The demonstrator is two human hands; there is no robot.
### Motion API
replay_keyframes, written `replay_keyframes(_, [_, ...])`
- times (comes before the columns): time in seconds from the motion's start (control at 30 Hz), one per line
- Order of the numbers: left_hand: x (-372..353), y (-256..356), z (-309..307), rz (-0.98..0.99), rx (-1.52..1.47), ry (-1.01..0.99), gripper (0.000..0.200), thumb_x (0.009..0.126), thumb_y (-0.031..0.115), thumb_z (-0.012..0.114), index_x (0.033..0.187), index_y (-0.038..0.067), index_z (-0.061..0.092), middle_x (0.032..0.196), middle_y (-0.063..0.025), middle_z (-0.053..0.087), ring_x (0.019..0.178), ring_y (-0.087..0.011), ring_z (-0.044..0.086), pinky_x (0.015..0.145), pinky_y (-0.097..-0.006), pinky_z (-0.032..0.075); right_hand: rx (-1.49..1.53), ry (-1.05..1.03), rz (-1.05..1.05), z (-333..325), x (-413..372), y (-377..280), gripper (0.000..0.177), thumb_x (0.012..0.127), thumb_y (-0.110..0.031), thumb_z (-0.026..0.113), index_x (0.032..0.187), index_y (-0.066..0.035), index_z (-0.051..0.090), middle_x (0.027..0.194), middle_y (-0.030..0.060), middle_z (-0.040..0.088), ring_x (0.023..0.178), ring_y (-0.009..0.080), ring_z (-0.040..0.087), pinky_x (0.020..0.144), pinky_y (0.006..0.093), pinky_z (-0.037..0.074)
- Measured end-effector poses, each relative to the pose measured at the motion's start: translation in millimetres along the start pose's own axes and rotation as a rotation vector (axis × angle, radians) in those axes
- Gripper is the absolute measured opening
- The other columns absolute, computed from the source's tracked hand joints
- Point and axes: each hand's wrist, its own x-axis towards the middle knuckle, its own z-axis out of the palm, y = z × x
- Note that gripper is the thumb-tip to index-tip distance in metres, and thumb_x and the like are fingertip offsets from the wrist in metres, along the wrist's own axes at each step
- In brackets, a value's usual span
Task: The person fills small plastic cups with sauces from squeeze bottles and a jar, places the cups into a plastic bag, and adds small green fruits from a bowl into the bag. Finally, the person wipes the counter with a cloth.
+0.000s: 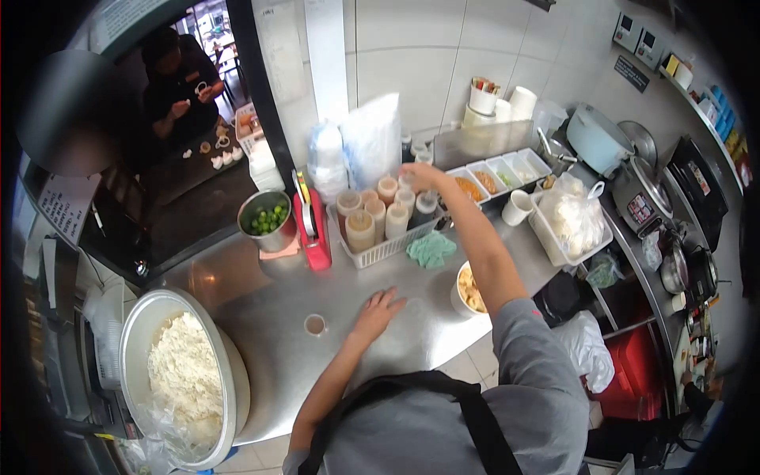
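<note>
My right hand [421, 176] reaches to the back of a white basket [380, 252] of squeeze bottles. Its fingers close at the top of a squeeze bottle [404, 182] there, and the grip is partly hidden. Flat on the steel counter [269, 301] lies my left hand [378, 315], fingers spread and holding nothing. To its left stands a small cup [315, 324] with brownish contents. A bowl of pale yellowish food pieces [469, 291] sits near the front edge, partly covered by my right forearm. Beside the basket is a crumpled green cloth [431, 249].
A large tub [229, 380] of cooked rice stands at left. Behind are a metal pot [266, 214] of green limes and a red tape dispenser [313, 233]. Topping trays [499, 176], a white cup [518, 207] and a bagged bin [570, 222] line the right. Another person [178, 87] works beyond the opening.
</note>
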Motion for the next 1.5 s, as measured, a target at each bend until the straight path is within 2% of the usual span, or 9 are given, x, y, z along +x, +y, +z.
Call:
replay_keyframes(0.27, [-47, 10, -87, -0.363, -0.738, 0.086, 0.042, 0.079, 0.009, 0.066, 0.118, 0.014, 0.053, 0.119, -0.0103, 0.047, 0.104, -0.0286, 0.052, 0.082, -0.0357, 0.048, 0.164, 0.564, -0.215, -40, -66, -28, 0.052, 0.053, -0.023, 0.082, 0.096, -0.001, 0.061, 0.085, 0.0120, 0.065, 0.081, 0.0213, 0.064, 0.077, 0.0332, 0.050])
replay_keyframes(0.47, [-99, 38, -145, -0.542, -0.828, 0.313, 0.037, 0.079, 0.010, 0.067, 0.115, 0.012, 0.056, 0.117, -0.0072, 0.049, 0.104, -0.0223, 0.053, 0.079, -0.0309, 0.049, 0.774, 1.188, -0.509, -71, -129, -162, 0.048, 0.082, -0.011, 0.057, 0.125, -0.001, 0.039, 0.125, 0.0116, 0.042, 0.115, 0.0206, 0.045, 0.096, 0.0322, 0.036])
replay_keyframes(0.7, [-137, 65, -167, -0.689, -0.705, 0.460, 0.038, 0.078, 0.008, 0.068, 0.113, 0.011, 0.058, 0.115, -0.0078, 0.051, 0.102, -0.0228, 0.054, 0.079, -0.0321, 0.049, 0.603, 0.905, -0.558, 20, -174, -227, 0.054, 0.087, -0.032, 0.052, 0.128, 0.000, 0.036, 0.128, 0.0137, 0.037, 0.120, 0.0235, 0.036, 0.102, 0.0356, 0.027])
replay_keyframes(0.77, [-149, 69, -167, -0.742, -0.700, 0.507, 0.039, 0.076, 0.007, 0.069, 0.113, 0.011, 0.058, 0.116, -0.0081, 0.051, 0.101, -0.0221, 0.055, 0.079, -0.0315, 0.050, 0.541, 0.839, -0.476, 58, -185, -238, 0.049, 0.088, -0.033, 0.048, 0.125, -0.002, 0.037, 0.116, 0.0145, 0.048, 0.108, 0.0252, 0.049, 0.093, 0.0392, 0.039])
replay_keyframes(0.9, [-171, 65, -161, -0.795, -0.883, 0.746, 0.040, 0.076, 0.001, 0.068, 0.113, 0.006, 0.055, 0.112, -0.0085, 0.055, 0.096, -0.0192, 0.058, 0.076, -0.0289, 0.051, 1.767, 0.350, 0.128, 146, -171, -213, 0.045, 0.092, -0.046, 0.040, 0.111, -0.005, 0.045, 0.084, 0.0146, 0.060, 0.064, 0.0288, 0.059, 0.059, 0.0424, 0.052])
replay_keyframes(1.0, [-180, 64, -155, -0.823, -1.157, 0.974, 0.039, 0.077, -0.002, 0.065, 0.113, 0.003, 0.051, 0.108, -0.0084, 0.057, 0.094, -0.0185, 0.059, 0.074, -0.0279, 0.051, 2.212, -0.149, 0.355, 212, -165, -160, 0.051, 0.090, -0.054, 0.039, 0.105, -0.006, 0.049, 0.086, 0.0157, 0.060, 0.070, 0.0291, 0.060, 0.062, 0.0427, 0.052])
replay_keyframes(1.33, [-169, 61, -176, -0.830, -1.494, 1.054, 0.045, 0.086, 0.001, 0.055, 0.128, 0.009, 0.041, 0.113, -0.0093, 0.053, 0.100, -0.0240, 0.058, 0.080, -0.0329, 0.051, 2.159, -0.203, 0.297, 224, -156, -148, 0.050, 0.084, -0.048, 0.041, 0.093, 0.000, 0.054, 0.083, 0.0162, 0.060, 0.072, 0.0303, 0.060, 0.064, 0.0446, 0.052])
replay_keyframes(1.37, [-170, 59, -174, -0.796, -1.522, 1.044, 0.053, 0.085, 0.000, 0.055, 0.134, 0.010, 0.036, 0.112, -0.0088, 0.053, 0.101, -0.0246, 0.057, 0.081, -0.0343, 0.050, 2.239, 0.017, 0.613, 221, -147, -145, 0.052, 0.084, -0.049, 0.040, 0.091, 0.000, 0.054, 0.081, 0.0164, 0.060, 0.070, 0.0305, 0.060, 0.063, 0.0426, 0.052])
replay_keyframes(1.5, [-163, 57, -178, -0.759, -1.591, 0.969, 0.057, 0.083, -0.001, 0.058, 0.135, 0.008, 0.036, 0.112, -0.0079, 0.051, 0.106, -0.0258, 0.056, 0.087, -0.0358, 0.049, 2.177, -0.258, 0.349, 225, -158, -153, 0.047, 0.083, -0.048, 0.043, 0.090, -0.002, 0.054, 0.082, 0.0173, 0.060, 0.072, 0.0309, 0.061, 0.064, 0.0442, 0.052])
